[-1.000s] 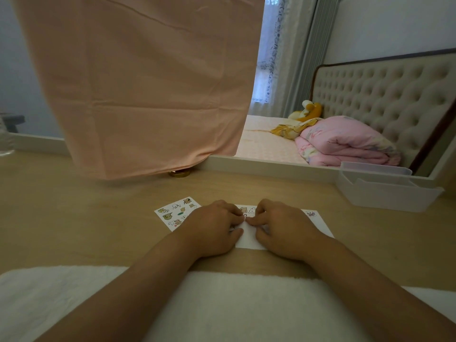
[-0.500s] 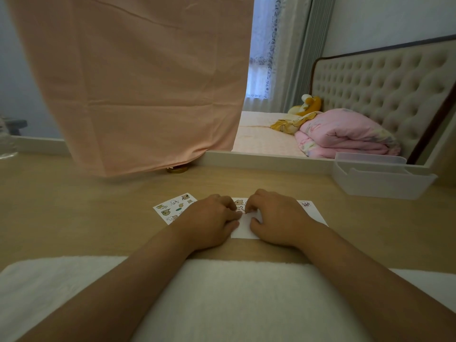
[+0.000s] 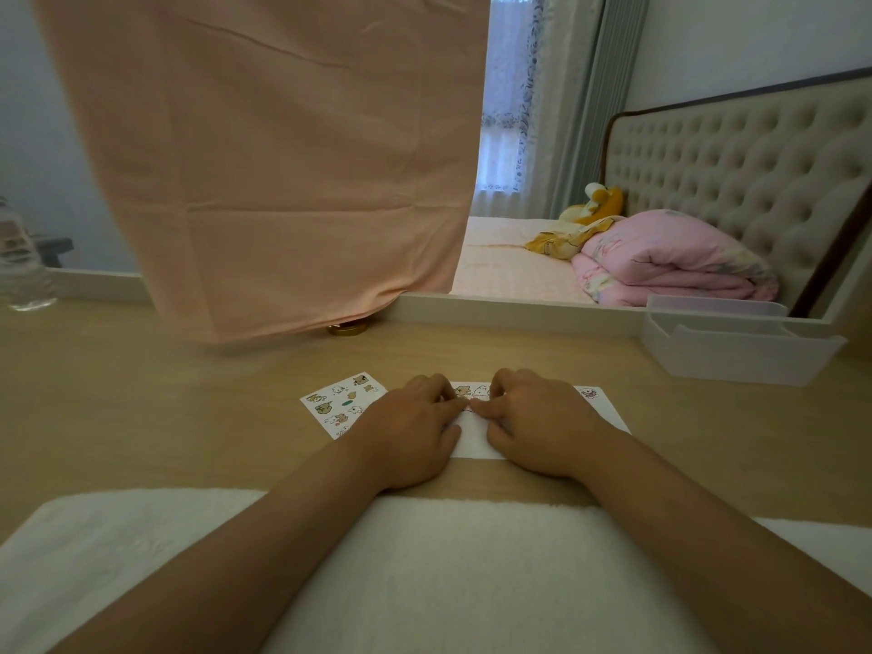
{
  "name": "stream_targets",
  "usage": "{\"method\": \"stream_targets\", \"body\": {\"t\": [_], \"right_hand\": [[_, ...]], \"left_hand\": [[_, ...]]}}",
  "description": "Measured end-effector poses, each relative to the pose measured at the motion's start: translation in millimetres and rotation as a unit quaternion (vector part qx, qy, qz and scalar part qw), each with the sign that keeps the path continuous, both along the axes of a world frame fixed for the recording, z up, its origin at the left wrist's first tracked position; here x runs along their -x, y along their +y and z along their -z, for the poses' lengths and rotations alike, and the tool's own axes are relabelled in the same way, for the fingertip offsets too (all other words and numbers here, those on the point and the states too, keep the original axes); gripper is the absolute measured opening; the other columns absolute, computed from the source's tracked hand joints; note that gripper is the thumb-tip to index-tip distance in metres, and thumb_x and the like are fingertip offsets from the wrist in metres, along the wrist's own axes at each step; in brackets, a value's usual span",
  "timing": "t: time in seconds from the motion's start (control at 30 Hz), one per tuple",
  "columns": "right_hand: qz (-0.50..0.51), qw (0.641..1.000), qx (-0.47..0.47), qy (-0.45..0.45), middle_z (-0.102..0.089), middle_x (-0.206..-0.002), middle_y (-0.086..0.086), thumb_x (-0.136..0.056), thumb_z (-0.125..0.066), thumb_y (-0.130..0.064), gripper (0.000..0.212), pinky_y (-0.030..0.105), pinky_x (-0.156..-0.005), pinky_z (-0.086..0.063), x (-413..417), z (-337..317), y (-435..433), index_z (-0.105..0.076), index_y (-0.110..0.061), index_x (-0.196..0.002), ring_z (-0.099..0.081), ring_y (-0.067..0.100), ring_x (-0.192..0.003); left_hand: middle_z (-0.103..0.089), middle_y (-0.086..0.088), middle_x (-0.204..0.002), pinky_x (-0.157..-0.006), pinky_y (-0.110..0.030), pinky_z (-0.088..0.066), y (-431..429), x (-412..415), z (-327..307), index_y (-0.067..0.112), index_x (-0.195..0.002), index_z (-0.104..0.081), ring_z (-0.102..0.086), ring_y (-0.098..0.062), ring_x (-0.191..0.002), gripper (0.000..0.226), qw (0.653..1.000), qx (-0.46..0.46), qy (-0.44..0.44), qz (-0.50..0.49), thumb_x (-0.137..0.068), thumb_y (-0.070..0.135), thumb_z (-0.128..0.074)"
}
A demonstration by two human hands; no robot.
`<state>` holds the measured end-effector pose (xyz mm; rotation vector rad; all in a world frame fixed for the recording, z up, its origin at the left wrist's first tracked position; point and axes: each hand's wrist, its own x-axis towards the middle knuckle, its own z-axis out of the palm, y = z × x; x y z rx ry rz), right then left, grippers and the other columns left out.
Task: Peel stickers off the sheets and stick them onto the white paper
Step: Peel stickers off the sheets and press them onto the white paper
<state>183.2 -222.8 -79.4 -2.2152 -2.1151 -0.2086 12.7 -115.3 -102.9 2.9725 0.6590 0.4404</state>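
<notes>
While curled left hand [image 3: 415, 434] and right hand [image 3: 535, 427] meet tip-to-tip over white rectangular paper [image 3: 475, 445] (hold unclear), cartoon-printed sticker sheet [image 3: 340, 402] lies leftward, nearer left hand.

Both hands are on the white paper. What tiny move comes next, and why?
Probably press down and smooth the spot where the hands meet. The left hand and right hand touch at their tips on the white rectangular paper sheet, just below small cartoon stickers already stuck there. Whatever lies under the tips is hidden.
</notes>
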Motion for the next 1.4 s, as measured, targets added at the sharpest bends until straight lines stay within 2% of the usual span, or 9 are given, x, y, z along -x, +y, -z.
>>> {"method": "stream_targets", "body": {"t": [0.47, 0.63, 0.73, 0.83, 0.9, 1.0, 1.13, 1.27, 1.4], "right_hand": [[-0.015, 0.999, -0.029, 0.000, -0.057, -0.122, -0.008, -0.100, -0.044, -0.044, 0.037, 0.033, -0.081, -0.044, -1.6, -2.4, -0.9, -0.064, -0.041, -0.131, -0.053, 0.018, -0.108], [-0.005, 0.998, -0.058, 0.000, -0.060, -0.121, -0.011, -0.096, -0.049, -0.044, 0.035, 0.030, -0.079, -0.040, -0.7, -4.3, -2.3, -0.068, -0.040, -0.125, -0.059, 0.017, -0.103], [0.012, 0.998, -0.067, 0.015, -0.059, -0.123, -0.012, -0.095, -0.050, -0.045, 0.037, 0.030, -0.081, -0.043, -0.7, -5.6, -0.9, -0.065, -0.037, -0.129, -0.060, 0.016, -0.105], [0.030, 0.992, -0.096, 0.074, -0.062, -0.121, -0.013, -0.098, -0.051, -0.041, 0.032, 0.031, -0.086, -0.047, 3.0, -5.9, 3.2, -0.068, -0.035, -0.125, -0.061, 0.014, -0.105], [0.037, 0.985, -0.106, 0.132, -0.066, -0.114, -0.013, -0.099, -0.050, -0.038, 0.028, 0.031, -0.085, -0.048, 9.2, -5.7, 5.9, -0.071, -0.033, -0.117, -0.061, 0.012, -0.103], [0.038, 0.979, -0.088, 0.179, -0.069, -0.105, -0.010, -0.099, -0.049, -0.038, 0.029, 0.035, -0.085, -0.052, 19.4, -4.7, 9.4, -0.074, -0.027, -0.107, -0.062, 0.012, -0.097], [0.053, 0.969, -0.075, 0.229, -0.071, -0.095, 0.000, -0.099, -0.046, -0.046, 0.042, 0.042, -0.082, -0.054, 28.9, -3.3, 14.3, -0.072, -0.015, -0.088, -0.063, 0.017, -0.090], [0.043, 0.943, -0.052, 0.325, -0.067, -0.080, 0.004, -0.097, -0.052, -0.050, 0.045, 0.038, -0.071, -0.050, 38.1, -3.2, 19.3, -0.072, -0.013, -0.082, -0.061, 0.013, -0.075], [0.039, 0.894, -0.073, 0.440, -0.069, -0.086, 0.017, -0.093, -0.066, -0.035, 0.034, 0.033, -0.067, -0.045, 44.1, -7.7, 23.5, -0.072, -0.003, -0.084, -0.055, 0.012, -0.066]], "left_hand": [[-0.059, 0.017, -0.133, -0.093, -0.031, -0.050, 5.6, 1.2, -6.9, 0.033, -0.125, -0.068, -0.051, -0.005, -0.123, 0.035, 0.999, -0.014, -0.029, -0.006, -0.097, 0.048, -0.054], [-0.063, 0.016, -0.123, -0.092, -0.018, -0.041, 11.5, 7.2, -8.5, 0.028, -0.106, -0.075, -0.053, 0.000, -0.115, 0.028, 0.991, 0.069, -0.117, -0.004, -0.087, 0.047, -0.070], [-0.067, 0.021, -0.115, -0.090, -0.016, -0.043, 9.4, 12.5, -20.1, 0.034, -0.110, -0.073, -0.058, 0.005, -0.108, 0.018, 0.924, 0.252, -0.285, -0.034, -0.097, 0.033, -0.061], [-0.067, 0.022, -0.116, -0.100, -0.023, -0.045, 12.8, 15.6, -30.9, 0.034, -0.111, -0.071, -0.058, 0.008, -0.111, 0.039, 0.868, 0.339, -0.357, -0.064, -0.099, 0.005, -0.049], [-0.062, 0.027, -0.117, -0.101, -0.025, -0.045, 17.9, 22.2, -34.6, 0.039, -0.109, -0.067, -0.055, 0.010, -0.110, 0.048, 0.900, 0.302, -0.305, -0.079, -0.095, -0.003, -0.047], [-0.049, 0.019, -0.136, -0.105, -0.028, -0.037, 25.4, 33.9, -36.7, 0.041, -0.128, -0.058, -0.042, -0.003, -0.129, 0.042, 0.974, 0.180, -0.113, -0.084, -0.093, 0.017, -0.059], [-0.037, 0.013, -0.148, -0.115, -0.039, -0.029, 29.5, 39.9, -37.6, 0.037, -0.150, -0.038, -0.025, -0.013, -0.140, 0.076, 0.981, 0.165, 0.052, -0.093, -0.084, 0.058, -0.069], [-0.048, 0.014, -0.136, -0.099, -0.029, -0.035, 26.2, 36.7, -33.7, 0.034, -0.144, -0.047, -0.038, -0.009, -0.125, 0.078, 0.992, 0.106, 0.037, -0.056, -0.077, 0.065, -0.072], [-0.050, 0.020, -0.128, -0.098, -0.032, -0.042, 19.3, 34.4, -34.8, 0.039, -0.135, -0.050, -0.044, -0.004, -0.118, 0.082, 0.994, 0.091, -0.058, -0.029, -0.064, 0.079, -0.064]]}}
